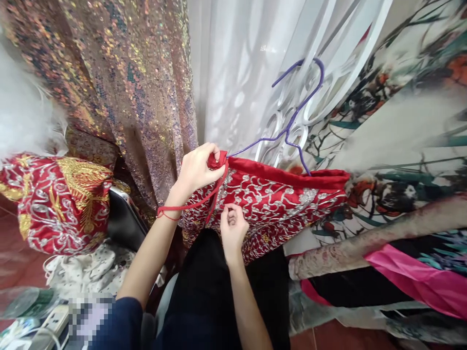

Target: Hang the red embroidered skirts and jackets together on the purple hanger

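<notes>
The left hand (197,167) had its fingers (213,153) curled and pinched on the bunched red corner (218,160) of the garment (277,201), just where the end of the hanger (292,126) met the cloth. The right hand (231,226) was below it, with the fingers (230,214) bent inward and pressed together on something small at the front of the garment; what exactly they pinched could not be told. A red cord (189,205) ran from the corner down to the left wrist.

The garment, red with silver embroidery, already hung along the purple hanger, in front of the white curtain (233,73). So the hanging seemed mostly done; the corner and the cord looked not yet fixed. A sequin cloth (138,82) hung on the left, a printed cloth (401,126) on the right.
</notes>
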The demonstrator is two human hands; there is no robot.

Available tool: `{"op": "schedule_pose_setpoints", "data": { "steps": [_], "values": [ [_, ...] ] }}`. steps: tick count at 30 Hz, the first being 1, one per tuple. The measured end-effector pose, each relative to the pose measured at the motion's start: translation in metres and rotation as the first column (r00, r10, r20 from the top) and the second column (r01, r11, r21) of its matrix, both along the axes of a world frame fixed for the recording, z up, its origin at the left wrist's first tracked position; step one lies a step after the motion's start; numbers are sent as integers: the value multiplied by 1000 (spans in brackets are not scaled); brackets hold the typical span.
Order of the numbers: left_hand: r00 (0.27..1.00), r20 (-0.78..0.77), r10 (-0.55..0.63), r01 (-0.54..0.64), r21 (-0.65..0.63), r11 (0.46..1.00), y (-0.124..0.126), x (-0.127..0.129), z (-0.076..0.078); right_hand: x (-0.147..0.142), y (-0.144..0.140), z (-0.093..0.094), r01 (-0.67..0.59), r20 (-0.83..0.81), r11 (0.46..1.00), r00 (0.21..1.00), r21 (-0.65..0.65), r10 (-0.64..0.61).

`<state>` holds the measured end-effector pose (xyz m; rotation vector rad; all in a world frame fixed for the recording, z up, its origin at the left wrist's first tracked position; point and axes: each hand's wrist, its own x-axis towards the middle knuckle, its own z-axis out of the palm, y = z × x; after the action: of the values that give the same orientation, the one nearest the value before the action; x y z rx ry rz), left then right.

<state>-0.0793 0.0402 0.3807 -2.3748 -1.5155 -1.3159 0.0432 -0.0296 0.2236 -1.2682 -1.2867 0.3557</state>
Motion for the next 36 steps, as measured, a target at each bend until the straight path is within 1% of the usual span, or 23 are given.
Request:
{"op": "schedule_pose_setpoints", "data": {
  "steps": [2,4,6,8,10,12,14,17,20,22,24,27,29,31,33,36],
  "values": [
    [1000,6,12,-12,20,1000,0,1,-2,-13,-6,-14,34,-147,998,989,53,-26],
    [1000,8,19,-19,38,999,1,1,-3,-22,-9,-28,58,-249,992,968,117,-27],
    [1000,9,17,-17,63,998,2,0,-4,-27,-9,-41,55,-274,988,962,145,-14],
    [1000,-18,-7,9,111,994,5,-2,-5,-26,-8,-50,14,-260,994,966,111,15],
    [995,-84,-62,77,182,980,10,-5,-8,-23,-6,-53,-29,-255,997,966,68,46],
    [982,-137,-131,164,260,952,16,-7,-11,-21,-5,-52,-60,-254,997,965,47,71],
    [975,-119,-187,217,327,920,21,-7,-16,-20,-5,-48,-96,-251,995,963,24,99],
    [976,-30,-215,210,373,904,23,-5,-21,-21,-6,-45,-162,-255,986,955,-32,148],
    [982,30,-187,165,345,924,20,1,-21,-24,-4,-50,-230,-301,966,935,-116,187],
    [986,75,-151,120,320,940,17,6,-20,-26,1,-57,-279,-369,945,907,-170,201],
    [990,86,-113,82,300,950,16,9,-19,-30,10,-65,-329,-460,922,864,-205,206],
    [998,14,-68,62,261,963,14,10,-17,-37,24,-72,-404,-602,888,772,-219,203],
    [998,-30,-61,66,242,968,12,10,-16,-40,32,-75,-440,-675,872,712,-215,193],
    [996,-54,-65,76,238,968,11,9,-15,-42,36,-75,-447,-713,867,680,-219,170],
    [995,-72,-70,85,235,968,10,7,-14,-44,37,-74,-426,-713,874,686,-234,144],
    [993,-86,-79,95,195,976,10,6,-13,-47,37,-69,-337,-658,908,747,-248,98]
  ]
}}
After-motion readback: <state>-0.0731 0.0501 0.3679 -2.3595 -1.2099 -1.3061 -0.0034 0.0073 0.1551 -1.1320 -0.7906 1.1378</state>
